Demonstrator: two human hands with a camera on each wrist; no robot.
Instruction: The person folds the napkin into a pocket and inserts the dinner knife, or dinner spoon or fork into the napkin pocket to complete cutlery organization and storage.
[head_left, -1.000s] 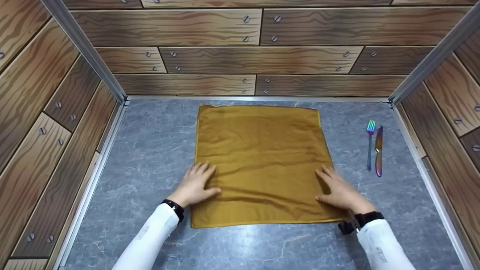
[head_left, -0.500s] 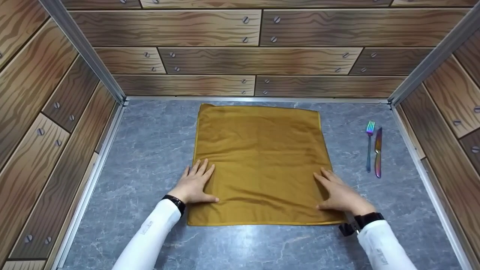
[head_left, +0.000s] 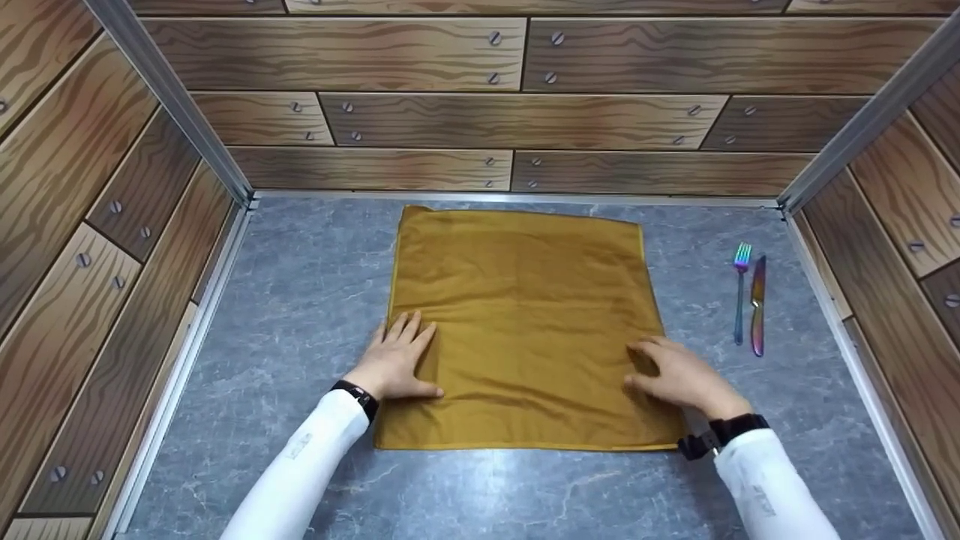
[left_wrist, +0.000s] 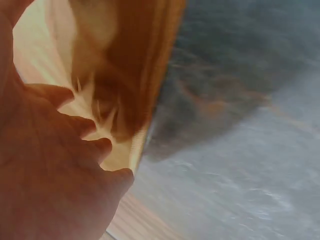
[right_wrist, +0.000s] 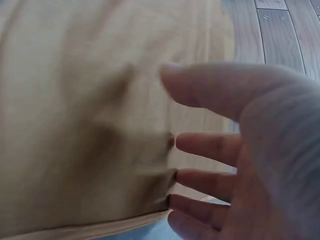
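A mustard-yellow square cloth (head_left: 525, 315) lies spread nearly flat on the grey tabletop, with soft creases across its nearer half and its far left corner slightly raised. My left hand (head_left: 396, 361) is spread over the cloth's left edge, thumb pointing inward. In the left wrist view the fingers (left_wrist: 95, 150) are stretched out over the cloth's border, which casts a dark shadow. At the right edge is my right hand (head_left: 681, 376), thumb and forefinger apart. The right wrist view shows its fingertips (right_wrist: 182, 142) right at the cloth's surface, with no fold between thumb and fingers.
To the right of the cloth lie a rainbow-tinted fork (head_left: 740, 292) and a matching knife (head_left: 758, 307), side by side. Wood-patterned panels (head_left: 420, 120) enclose the table at the back and both sides, with metal rails (head_left: 517, 198) along their base.
My left hand has shifted slightly and its fingers have spread wider. The right hand's fingers have drawn closer together at the right edge. The cloth's near left corner has moved slightly left.
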